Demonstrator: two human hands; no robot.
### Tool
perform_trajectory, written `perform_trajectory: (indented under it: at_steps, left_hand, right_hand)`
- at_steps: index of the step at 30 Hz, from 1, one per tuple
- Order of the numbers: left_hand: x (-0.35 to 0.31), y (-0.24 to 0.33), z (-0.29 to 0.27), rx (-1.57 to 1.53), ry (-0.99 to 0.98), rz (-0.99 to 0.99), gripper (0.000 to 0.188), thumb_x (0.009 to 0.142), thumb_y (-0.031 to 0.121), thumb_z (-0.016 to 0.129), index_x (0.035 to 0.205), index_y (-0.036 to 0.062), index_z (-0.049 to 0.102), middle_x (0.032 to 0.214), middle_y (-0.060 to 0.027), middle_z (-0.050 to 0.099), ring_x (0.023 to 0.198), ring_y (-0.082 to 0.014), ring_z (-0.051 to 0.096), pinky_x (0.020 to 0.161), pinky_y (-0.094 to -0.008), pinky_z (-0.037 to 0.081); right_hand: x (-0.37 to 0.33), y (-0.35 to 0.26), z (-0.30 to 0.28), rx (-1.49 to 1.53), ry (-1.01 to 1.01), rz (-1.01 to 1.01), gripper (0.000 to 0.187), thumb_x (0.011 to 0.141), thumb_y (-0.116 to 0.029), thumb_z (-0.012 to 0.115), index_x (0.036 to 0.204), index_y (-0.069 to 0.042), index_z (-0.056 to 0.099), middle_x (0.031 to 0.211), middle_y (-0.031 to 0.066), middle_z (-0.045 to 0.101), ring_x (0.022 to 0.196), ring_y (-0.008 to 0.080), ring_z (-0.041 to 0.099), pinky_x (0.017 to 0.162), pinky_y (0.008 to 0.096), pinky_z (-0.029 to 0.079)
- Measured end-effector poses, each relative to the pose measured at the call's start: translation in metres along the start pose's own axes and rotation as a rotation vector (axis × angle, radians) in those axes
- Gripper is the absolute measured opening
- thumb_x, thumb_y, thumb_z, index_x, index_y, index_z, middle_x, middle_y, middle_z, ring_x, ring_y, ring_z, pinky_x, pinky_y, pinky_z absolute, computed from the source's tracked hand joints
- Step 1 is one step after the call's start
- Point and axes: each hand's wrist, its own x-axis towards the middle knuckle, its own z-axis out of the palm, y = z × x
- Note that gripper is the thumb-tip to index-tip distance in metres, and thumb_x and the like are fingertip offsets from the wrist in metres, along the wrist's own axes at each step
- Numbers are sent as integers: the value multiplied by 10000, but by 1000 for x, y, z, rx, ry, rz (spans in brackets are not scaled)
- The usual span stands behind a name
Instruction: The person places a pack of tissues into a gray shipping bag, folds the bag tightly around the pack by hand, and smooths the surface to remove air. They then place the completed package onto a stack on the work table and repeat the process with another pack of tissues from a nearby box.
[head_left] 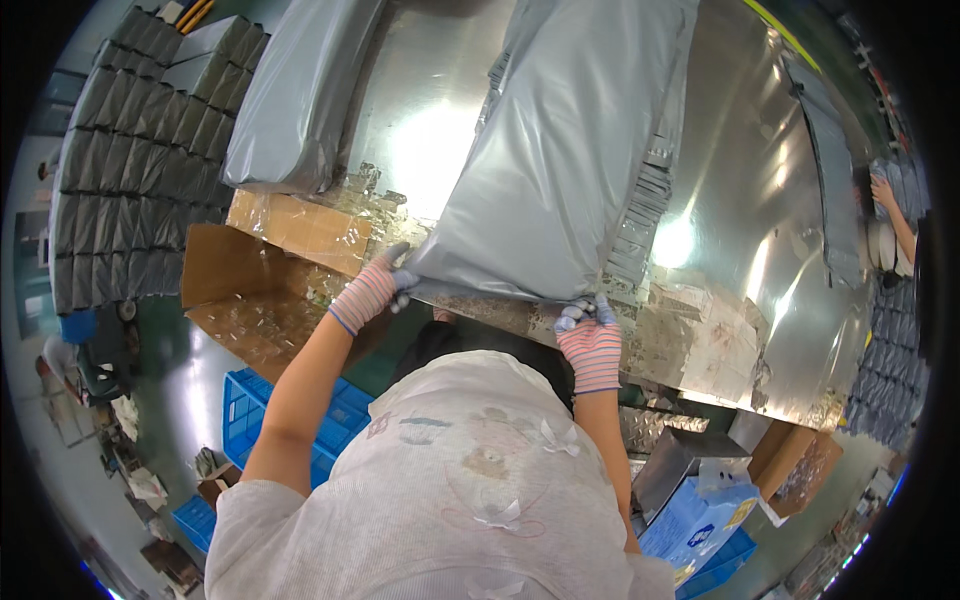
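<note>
A long grey plastic bag (560, 170) lies flat across the metal table, its near edge reaching the table's front. My left hand (378, 283), in a pink-striped glove with grey fingers, pinches the bag's near left corner. At the near right corner, my right hand (590, 345) wears a matching glove, its fingers curled onto the bag's edge. The fingertips are partly hidden by the plastic. Crumpled edges of more grey bags (640, 215) show beneath on the right side.
Left on the metal table (740, 190) rests a grey wrapped bundle (300, 95). An open cardboard box (255, 310) and a blue crate (335, 425) stand below left. Stacked grey packages (150, 170) rise far left. Another person's arm (893, 215) shows far right.
</note>
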Motion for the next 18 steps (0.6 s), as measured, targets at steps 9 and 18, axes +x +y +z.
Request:
perform_trajectory:
  at_steps: [9, 18]
  left_hand:
    - [48, 52, 32, -746, 57, 62, 321, 852, 239, 605, 1102, 53, 528, 650, -19, 552, 483, -100, 466, 421, -225, 386]
    - [103, 109, 63, -76, 31, 237, 522, 864, 297, 564, 1266, -6, 425, 1100, -180, 569, 1016, -219, 548, 868, -332, 454]
  right_hand:
    - [15, -19, 52, -338, 517, -136, 270, 816, -392, 586, 682, -174, 500, 611, -12, 520, 526, 166, 473, 439, 304, 320]
    - [141, -93, -46, -1456, 390, -1368, 292, 899, -231, 479, 1086, -16, 544, 1006, 58, 592, 906, 160, 567, 769, 272, 480]
